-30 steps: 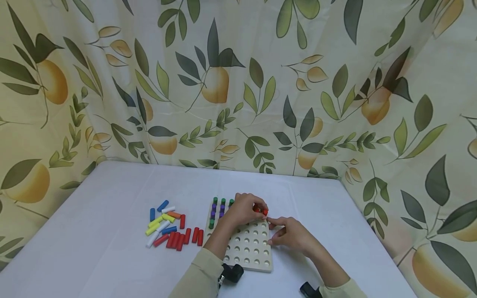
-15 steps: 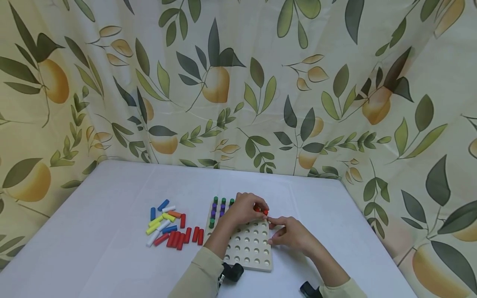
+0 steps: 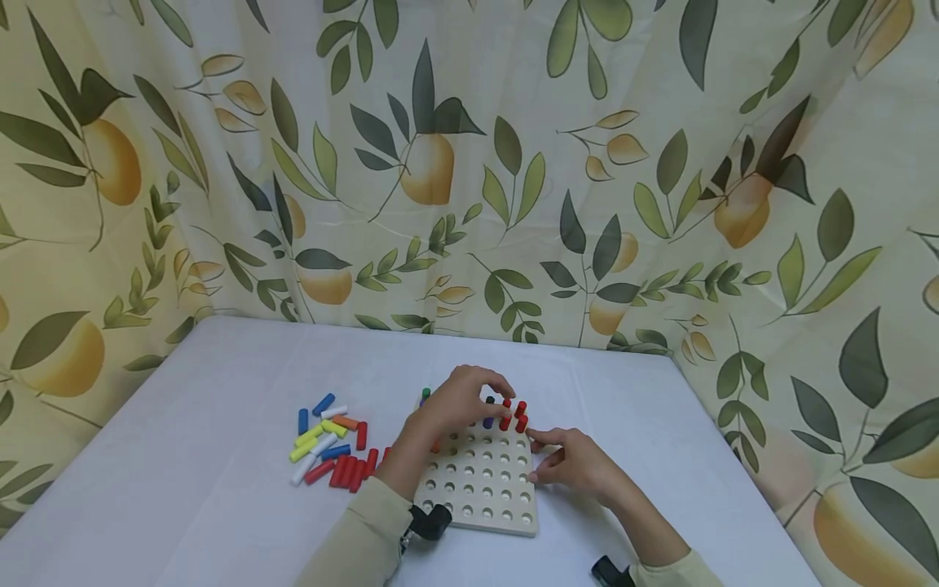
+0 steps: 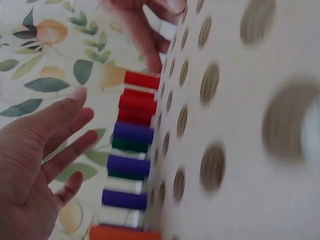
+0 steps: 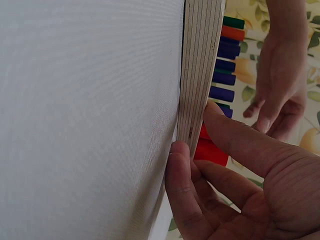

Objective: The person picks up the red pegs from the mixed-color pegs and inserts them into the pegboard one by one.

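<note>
A pale wooden pegboard (image 3: 490, 481) with rows of round holes lies on the white-covered table. Red pegs (image 3: 522, 423) stand upright at its far right corner, beside a purple and a dark peg. My left hand (image 3: 458, 397) hovers over the far rows, holding nothing; in the left wrist view its fingers are spread, apart from the red and purple pegs (image 4: 124, 198). It hides part of the far left pegs in the head view. My right hand (image 3: 575, 462) holds the board's right edge, the thumb and fingertips on the layered plywood side (image 5: 200, 75) in the right wrist view.
Left of the board lies a loose pile of pegs: red pegs (image 3: 350, 471), yellow pegs (image 3: 304, 443), white, blue pegs (image 3: 324, 403) and an orange one. A fruit-patterned curtain (image 3: 469, 163) hangs behind the white table (image 3: 242, 391).
My left hand has let go at the red pegs in the far right corner and moved back to the left, uncovering them. My right hand stays at the board's edge.
</note>
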{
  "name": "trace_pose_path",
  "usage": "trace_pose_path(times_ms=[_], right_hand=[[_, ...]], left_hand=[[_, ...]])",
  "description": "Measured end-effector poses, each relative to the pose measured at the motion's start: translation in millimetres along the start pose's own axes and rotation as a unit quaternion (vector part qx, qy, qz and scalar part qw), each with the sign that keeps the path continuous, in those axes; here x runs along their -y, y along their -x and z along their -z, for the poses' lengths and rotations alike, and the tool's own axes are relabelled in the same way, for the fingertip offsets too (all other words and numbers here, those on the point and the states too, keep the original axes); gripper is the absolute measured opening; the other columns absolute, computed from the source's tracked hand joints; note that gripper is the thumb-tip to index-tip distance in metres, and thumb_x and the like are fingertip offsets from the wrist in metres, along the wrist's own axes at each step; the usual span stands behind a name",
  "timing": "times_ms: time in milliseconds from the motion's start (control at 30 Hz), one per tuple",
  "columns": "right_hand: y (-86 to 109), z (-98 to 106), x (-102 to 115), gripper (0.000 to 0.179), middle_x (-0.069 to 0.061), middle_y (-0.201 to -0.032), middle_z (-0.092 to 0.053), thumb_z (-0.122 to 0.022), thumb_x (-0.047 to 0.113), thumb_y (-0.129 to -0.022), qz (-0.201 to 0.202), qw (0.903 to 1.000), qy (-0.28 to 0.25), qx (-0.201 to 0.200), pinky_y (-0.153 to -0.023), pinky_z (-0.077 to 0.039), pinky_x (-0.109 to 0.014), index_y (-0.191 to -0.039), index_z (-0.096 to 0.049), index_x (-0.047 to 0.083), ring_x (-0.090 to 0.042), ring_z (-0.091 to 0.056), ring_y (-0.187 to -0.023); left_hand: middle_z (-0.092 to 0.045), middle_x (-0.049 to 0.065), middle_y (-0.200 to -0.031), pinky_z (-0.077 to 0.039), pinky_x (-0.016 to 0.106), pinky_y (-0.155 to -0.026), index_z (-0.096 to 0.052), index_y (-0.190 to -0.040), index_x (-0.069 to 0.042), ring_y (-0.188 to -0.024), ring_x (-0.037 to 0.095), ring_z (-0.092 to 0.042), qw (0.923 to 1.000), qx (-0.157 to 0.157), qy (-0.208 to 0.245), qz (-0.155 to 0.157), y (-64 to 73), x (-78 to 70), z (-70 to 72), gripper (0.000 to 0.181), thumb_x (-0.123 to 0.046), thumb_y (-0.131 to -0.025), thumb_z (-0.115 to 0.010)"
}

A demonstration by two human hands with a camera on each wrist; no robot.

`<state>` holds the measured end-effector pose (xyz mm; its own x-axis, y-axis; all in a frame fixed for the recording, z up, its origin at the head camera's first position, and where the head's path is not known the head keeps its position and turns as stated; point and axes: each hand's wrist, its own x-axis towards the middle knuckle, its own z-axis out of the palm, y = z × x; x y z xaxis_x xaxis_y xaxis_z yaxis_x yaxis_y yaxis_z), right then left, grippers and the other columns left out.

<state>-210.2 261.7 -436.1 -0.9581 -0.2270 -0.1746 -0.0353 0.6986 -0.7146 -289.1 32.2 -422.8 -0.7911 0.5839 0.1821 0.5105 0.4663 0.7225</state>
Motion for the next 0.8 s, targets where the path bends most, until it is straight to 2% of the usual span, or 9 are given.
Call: trace_pose_path(times_ms=[100, 267, 400, 567, 667, 800], right_hand=[[-0.2, 0, 0, 0.067, -0.001, -0.107, -0.066, -0.091, 0.005, -0.076, 0.003, 1.0000, -0.003, 0.002, -0.066, -0.049, -0.031, -0.138, -0.064, -0.002, -0.017, -0.060, -0.076], [-0.6, 0, 0, 0.067, -0.001, -0.107, -0.066, -0.091, 0.006, -0.076, 0.002, 1.0000, -0.001, 0.002, -0.065, -0.049, -0.031, -0.138, -0.064, -0.001, -0.017, -0.059, -0.076], [-0.2, 0, 0, 0.068, -0.001, -0.108, -0.066, -0.091, 0.004, -0.076, 0.003, 1.0000, -0.002, 0.001, -0.064, -0.048, -0.030, -0.137, -0.064, -0.002, -0.017, -0.059, -0.076], [-0.3, -1, -2, 0.068, -0.001, -0.107, -0.066, -0.091, 0.004, -0.076, -0.008, 1.0000, -0.004, -0.004, -0.065, -0.049, -0.029, -0.137, -0.064, -0.001, -0.018, -0.060, -0.076], [-0.5, -2, -3, 0.067, -0.001, -0.106, -0.065, -0.091, 0.005, -0.076, -0.016, 0.9998, -0.005, -0.006, -0.065, -0.049, -0.029, -0.138, -0.065, 0.000, -0.018, -0.060, -0.076], [-0.4, -2, -3, 0.067, 0.000, -0.106, -0.065, -0.091, 0.006, -0.076, -0.017, 0.9998, -0.005, -0.007, -0.066, -0.050, -0.030, -0.138, -0.065, 0.000, -0.018, -0.060, -0.076]], left_hand=[[-0.074, 0.004, -0.111, -0.046, 0.046, -0.102, -0.077, -0.115, -0.010, -0.114, 0.028, -0.064, 0.9999, 0.010, 0.009, 0.004, 8.7, 5.0, 13.5, 0.023, -0.014, -0.093, -0.080], [-0.073, 0.006, -0.112, -0.048, 0.046, -0.100, -0.076, -0.117, -0.009, -0.110, 0.027, -0.064, 0.9997, 0.020, -0.005, 0.014, 23.6, 18.2, 31.8, 0.024, -0.013, -0.094, -0.079], [-0.072, 0.004, -0.109, -0.051, 0.045, -0.095, -0.076, -0.116, -0.009, -0.104, 0.024, -0.063, 0.9998, 0.012, -0.016, 0.006, 37.3, 33.2, 43.0, 0.023, -0.013, -0.093, -0.079], [-0.072, 0.001, -0.108, -0.051, 0.046, -0.094, -0.075, -0.117, -0.010, -0.102, 0.022, -0.063, 0.9998, -0.016, -0.012, -0.004, 58.7, 52.4, 55.1, 0.025, -0.013, -0.093, -0.079], [-0.071, -0.005, -0.107, -0.051, 0.045, -0.094, -0.075, -0.117, -0.014, -0.101, 0.016, -0.062, 0.9996, -0.022, -0.014, 0.007, 72.7, 64.5, 61.8, 0.025, -0.015, -0.093, -0.080], [-0.069, -0.013, -0.103, -0.049, 0.044, -0.094, -0.076, -0.115, -0.020, -0.100, 0.012, -0.061, 0.9993, -0.007, -0.009, 0.037, 90.7, 77.4, 72.7, 0.023, -0.019, -0.092, -0.081]])
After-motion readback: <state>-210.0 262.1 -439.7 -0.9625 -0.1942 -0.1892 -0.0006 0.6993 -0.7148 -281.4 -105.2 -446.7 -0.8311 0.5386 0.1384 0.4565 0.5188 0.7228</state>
